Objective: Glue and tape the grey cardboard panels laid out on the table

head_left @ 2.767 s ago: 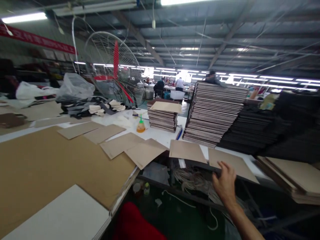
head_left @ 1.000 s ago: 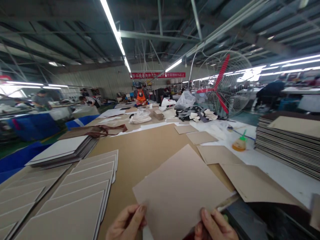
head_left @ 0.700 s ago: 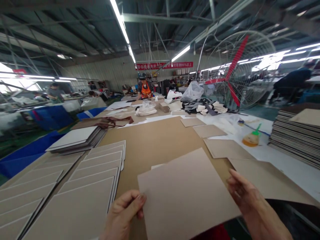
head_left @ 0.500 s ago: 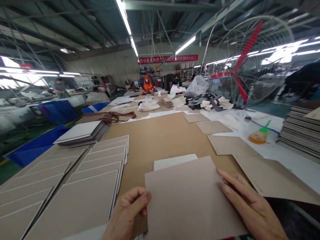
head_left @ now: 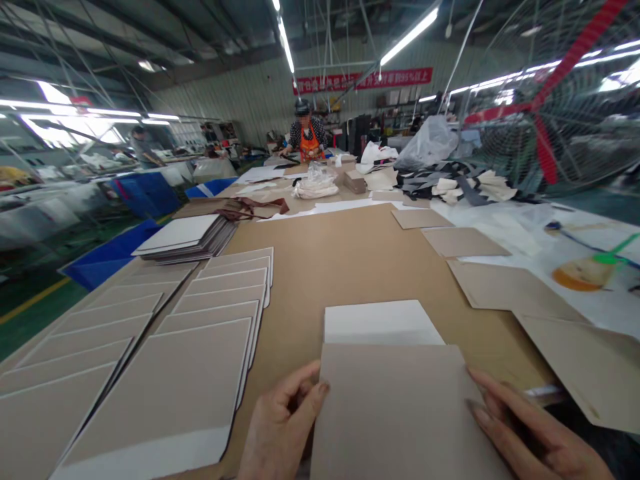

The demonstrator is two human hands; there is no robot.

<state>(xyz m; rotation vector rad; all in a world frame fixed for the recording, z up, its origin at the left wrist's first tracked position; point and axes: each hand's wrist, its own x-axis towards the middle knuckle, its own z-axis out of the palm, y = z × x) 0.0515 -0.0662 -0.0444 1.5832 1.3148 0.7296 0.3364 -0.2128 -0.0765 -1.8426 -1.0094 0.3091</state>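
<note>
Taupe sheet (head_left: 395,413): lay at the near middle of the scene, between two bare hands, its far edge against or over a white board.
Left hand (head_left: 287,420): pinched the sheet's left edge between thumb and forefinger.
Right hand (head_left: 537,427): rested at the right edge, fingers stretched long and the thumb alongside; whether it gripped the sheet or merely steadied it, I could not tell.
White board (head_left: 380,323): showed just beyond the sheet, flat on a broad brown board (head_left: 340,253).
Pale-rimmed panels (head_left: 185,373): overlapped in two rows on the left, running from near to far.
White-topped stack (head_left: 175,235): stood beyond those rows, by a blue bin (head_left: 113,253).
Loose sheets (head_left: 515,287): stretched along the right side in a line.
Bottle (head_left: 585,273): held amber liquid under a green nozzle, farther right.
Fan (head_left: 543,110): loomed at far right, with red blades.
Co-worker (head_left: 309,141): wore an orange apron at the far end.
</note>
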